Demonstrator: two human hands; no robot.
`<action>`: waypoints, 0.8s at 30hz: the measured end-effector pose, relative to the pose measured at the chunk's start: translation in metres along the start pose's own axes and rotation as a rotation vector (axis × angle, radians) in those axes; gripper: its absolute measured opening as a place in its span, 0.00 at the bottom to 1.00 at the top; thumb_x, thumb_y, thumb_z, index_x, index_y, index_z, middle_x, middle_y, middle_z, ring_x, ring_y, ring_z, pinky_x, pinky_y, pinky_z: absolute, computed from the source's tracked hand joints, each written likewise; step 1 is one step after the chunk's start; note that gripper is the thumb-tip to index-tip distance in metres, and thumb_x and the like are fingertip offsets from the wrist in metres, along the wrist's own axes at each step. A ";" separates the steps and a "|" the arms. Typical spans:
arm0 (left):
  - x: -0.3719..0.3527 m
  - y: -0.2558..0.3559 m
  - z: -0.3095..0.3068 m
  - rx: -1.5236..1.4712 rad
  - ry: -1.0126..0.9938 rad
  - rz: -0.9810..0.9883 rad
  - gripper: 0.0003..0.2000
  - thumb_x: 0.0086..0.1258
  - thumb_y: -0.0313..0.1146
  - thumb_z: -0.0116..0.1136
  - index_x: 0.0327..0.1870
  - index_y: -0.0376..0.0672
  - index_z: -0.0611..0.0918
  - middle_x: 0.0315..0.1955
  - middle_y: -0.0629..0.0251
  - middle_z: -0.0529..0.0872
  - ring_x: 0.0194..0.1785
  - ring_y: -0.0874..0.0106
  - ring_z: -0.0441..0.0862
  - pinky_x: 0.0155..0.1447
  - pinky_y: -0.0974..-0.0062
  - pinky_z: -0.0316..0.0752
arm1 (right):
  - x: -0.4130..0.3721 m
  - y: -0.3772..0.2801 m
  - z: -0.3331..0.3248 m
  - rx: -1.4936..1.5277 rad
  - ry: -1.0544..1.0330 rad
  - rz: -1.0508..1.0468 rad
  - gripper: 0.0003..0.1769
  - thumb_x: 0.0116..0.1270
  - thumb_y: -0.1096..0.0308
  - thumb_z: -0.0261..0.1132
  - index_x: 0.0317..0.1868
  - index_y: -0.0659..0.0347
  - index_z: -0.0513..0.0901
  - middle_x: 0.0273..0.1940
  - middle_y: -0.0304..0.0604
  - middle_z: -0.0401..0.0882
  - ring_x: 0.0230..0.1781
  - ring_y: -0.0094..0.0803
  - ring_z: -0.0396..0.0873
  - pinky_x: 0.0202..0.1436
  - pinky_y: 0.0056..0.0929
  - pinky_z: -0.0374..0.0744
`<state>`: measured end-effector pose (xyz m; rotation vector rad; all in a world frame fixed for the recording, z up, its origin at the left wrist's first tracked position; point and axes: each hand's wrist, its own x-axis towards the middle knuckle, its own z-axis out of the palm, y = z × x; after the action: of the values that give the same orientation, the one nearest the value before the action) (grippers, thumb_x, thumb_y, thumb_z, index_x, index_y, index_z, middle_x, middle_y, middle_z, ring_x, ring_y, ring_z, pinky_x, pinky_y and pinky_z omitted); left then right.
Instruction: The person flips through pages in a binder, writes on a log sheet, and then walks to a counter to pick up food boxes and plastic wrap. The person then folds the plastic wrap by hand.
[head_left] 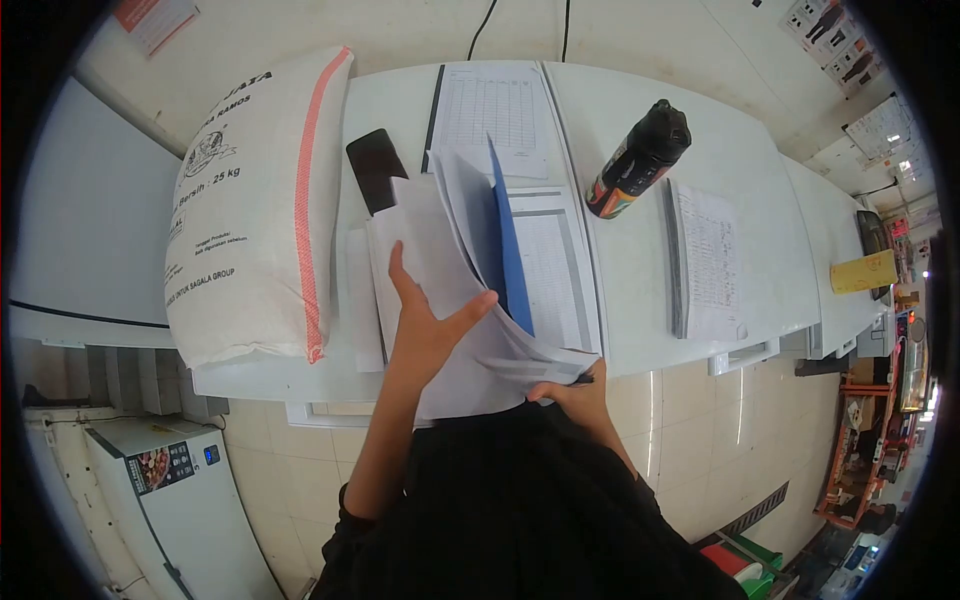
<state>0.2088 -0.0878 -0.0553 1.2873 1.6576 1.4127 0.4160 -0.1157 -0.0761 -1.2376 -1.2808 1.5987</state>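
Observation:
My left hand (425, 335) lies on a stack of white paper sheets (425, 240) with its fingers spread. Its thumb reaches the curved edge of the lifted sheets. My right hand (583, 400) grips the lower right corner of these sheets, thumb on top and the other fingers mostly hidden. A short dark object, perhaps a pen (583, 380), shows at that hand. A blue folder sheet (512, 265) stands up among the bent pages. Beneath and to the right lies a printed form with a grey border (562, 260).
A large white 25 kg sack (250, 220) stands at the left. Behind the papers lie a black phone (377, 165) and a table form (495, 115). A dark bottle (640, 160) and a written paper pad (708, 260) are on the white desktop (640, 300) at right.

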 end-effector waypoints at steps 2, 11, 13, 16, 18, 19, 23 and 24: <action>0.003 0.016 -0.008 -0.277 -0.230 -0.474 0.49 0.52 0.38 0.71 0.69 0.41 0.47 0.49 0.46 0.74 0.39 0.69 0.81 0.37 0.79 0.76 | 0.002 0.019 -0.001 0.107 0.031 -0.054 0.20 0.43 0.67 0.79 0.32 0.69 0.81 0.29 0.38 0.82 0.31 0.22 0.78 0.36 0.24 0.75; 0.000 -0.011 -0.002 -0.265 -0.354 -0.367 0.29 0.56 0.31 0.67 0.59 0.38 0.68 0.34 0.60 0.81 0.29 0.76 0.80 0.31 0.84 0.72 | 0.002 0.095 -0.033 0.154 0.258 -0.138 0.38 0.51 0.37 0.67 0.42 0.70 0.76 0.38 0.42 0.78 0.39 0.28 0.76 0.44 0.28 0.73; -0.002 -0.010 -0.004 -0.209 -0.312 -0.344 0.27 0.57 0.28 0.66 0.58 0.38 0.68 0.32 0.62 0.80 0.29 0.77 0.80 0.32 0.84 0.72 | 0.004 0.097 -0.031 0.123 0.288 -0.100 0.43 0.51 0.35 0.65 0.50 0.71 0.72 0.45 0.46 0.77 0.46 0.33 0.76 0.52 0.33 0.74; -0.011 -0.017 -0.017 -0.129 -0.153 -0.304 0.26 0.58 0.24 0.62 0.58 0.39 0.69 0.27 0.65 0.77 0.28 0.78 0.78 0.33 0.83 0.72 | 0.006 0.089 -0.033 0.473 0.905 -0.138 0.28 0.62 0.46 0.63 0.34 0.70 0.76 0.27 0.36 0.73 0.27 0.21 0.70 0.33 0.22 0.70; -0.018 -0.025 -0.032 -0.102 -0.044 -0.289 0.26 0.58 0.22 0.61 0.58 0.39 0.68 0.25 0.67 0.75 0.27 0.79 0.77 0.33 0.82 0.72 | -0.009 0.066 -0.054 0.046 0.750 -0.033 0.22 0.66 0.52 0.60 0.28 0.66 0.73 0.24 0.35 0.69 0.24 0.20 0.66 0.26 0.22 0.67; -0.021 -0.028 -0.040 -0.028 -0.025 -0.279 0.26 0.58 0.21 0.59 0.59 0.39 0.67 0.24 0.67 0.73 0.26 0.79 0.76 0.32 0.82 0.72 | -0.011 0.065 -0.056 -0.023 0.812 0.144 0.21 0.67 0.54 0.60 0.24 0.62 0.70 0.21 0.33 0.66 0.19 0.18 0.62 0.19 0.21 0.60; -0.034 -0.054 -0.051 0.203 -0.046 -0.306 0.28 0.59 0.20 0.57 0.62 0.39 0.63 0.26 0.67 0.71 0.26 0.79 0.73 0.34 0.82 0.70 | -0.016 0.096 -0.066 -0.111 0.669 0.225 0.17 0.66 0.58 0.61 0.26 0.60 0.70 0.15 0.27 0.60 0.12 0.16 0.57 0.15 0.22 0.54; -0.038 -0.061 -0.049 0.205 -0.050 -0.307 0.28 0.59 0.20 0.57 0.62 0.39 0.63 0.26 0.67 0.71 0.26 0.79 0.73 0.34 0.82 0.70 | -0.017 0.094 -0.064 -0.109 0.671 0.227 0.17 0.66 0.58 0.61 0.26 0.60 0.70 0.15 0.27 0.60 0.12 0.16 0.57 0.15 0.22 0.54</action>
<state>0.1612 -0.1390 -0.1064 1.1056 1.9095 1.0444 0.4847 -0.1367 -0.1662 -1.8367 -0.8205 1.1033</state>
